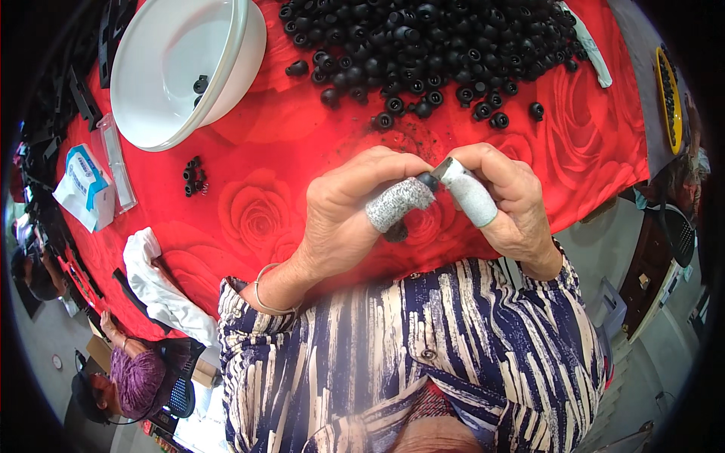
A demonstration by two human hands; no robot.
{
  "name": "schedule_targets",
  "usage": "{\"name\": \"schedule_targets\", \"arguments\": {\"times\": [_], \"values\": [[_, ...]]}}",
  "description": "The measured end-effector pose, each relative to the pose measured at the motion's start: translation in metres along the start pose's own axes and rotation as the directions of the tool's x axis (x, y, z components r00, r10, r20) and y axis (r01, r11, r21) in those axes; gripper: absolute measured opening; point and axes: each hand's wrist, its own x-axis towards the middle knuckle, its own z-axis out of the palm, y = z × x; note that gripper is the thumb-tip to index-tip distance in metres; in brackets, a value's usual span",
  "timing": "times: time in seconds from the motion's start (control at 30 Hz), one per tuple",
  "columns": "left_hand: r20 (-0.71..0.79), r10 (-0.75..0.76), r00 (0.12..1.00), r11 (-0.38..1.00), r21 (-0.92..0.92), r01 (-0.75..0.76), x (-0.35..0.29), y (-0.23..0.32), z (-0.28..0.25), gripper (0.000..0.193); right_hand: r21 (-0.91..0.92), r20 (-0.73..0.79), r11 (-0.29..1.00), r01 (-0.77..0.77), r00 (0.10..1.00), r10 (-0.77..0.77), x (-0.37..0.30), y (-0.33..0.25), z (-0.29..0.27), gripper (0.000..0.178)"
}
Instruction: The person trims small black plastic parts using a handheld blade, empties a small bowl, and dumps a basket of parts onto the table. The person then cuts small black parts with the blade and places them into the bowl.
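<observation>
Over the table, close to my body, my two hands meet at the fingertips. My left hand (343, 200) is closed in a pinch around a small black round part (429, 181), mostly hidden by the fingers. A speckled grey sleeve (400, 204) covers its thumb. My right hand (513, 200) pinches a thin, flat metal piece (442, 167) like a small blade, its tip at the black part. A pale sleeve (472, 198) wraps that thumb. Beyond the hands lies a large heap of black round parts (423, 53), each with a hole or neck.
A white basin (170, 128) stands tilted at the far left with a few black parts inside. A small black cluster (195, 177), a tissue pack (84, 189) and a white cloth (162, 291) lie left on the red rose-patterned tablecloth (257, 204). Another person (136, 377) sits at lower left.
</observation>
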Motion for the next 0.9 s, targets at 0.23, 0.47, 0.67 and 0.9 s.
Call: {"name": "schedule_targets", "arguments": {"times": [0.23, 0.47, 0.67, 0.9], "values": [[-0.013, 0.000, 1.000, 1.000, -0.021, 0.000, 0.0008, -0.0023, 0.0002, 0.021, 0.028, -0.031, 1.000, -0.001, 1.000, 0.002, 0.0012, 0.0006, 0.0021, 0.016], [-0.009, 0.012, 1.000, 1.000, -0.018, -0.012, 0.0011, -0.0042, -0.0008, 0.021, -0.007, -0.027, 0.999, 0.044, 0.999, -0.044, 0.0022, 0.0039, 0.0016, 0.015], [-0.009, -0.041, 0.999, 0.996, -0.075, 0.040, 0.0004, -0.0017, -0.0005, 0.021, -0.026, 0.031, 1.000, 0.010, 0.999, -0.009, 0.0054, 0.0013, -0.0032, 0.014], [0.009, -0.071, 0.997, 0.996, -0.051, 0.071, 0.0017, 0.0023, -0.0025, 0.021, -0.042, 0.037, 0.998, 0.049, 0.998, -0.047, 0.0065, 0.0020, -0.0033, 0.014]]}}
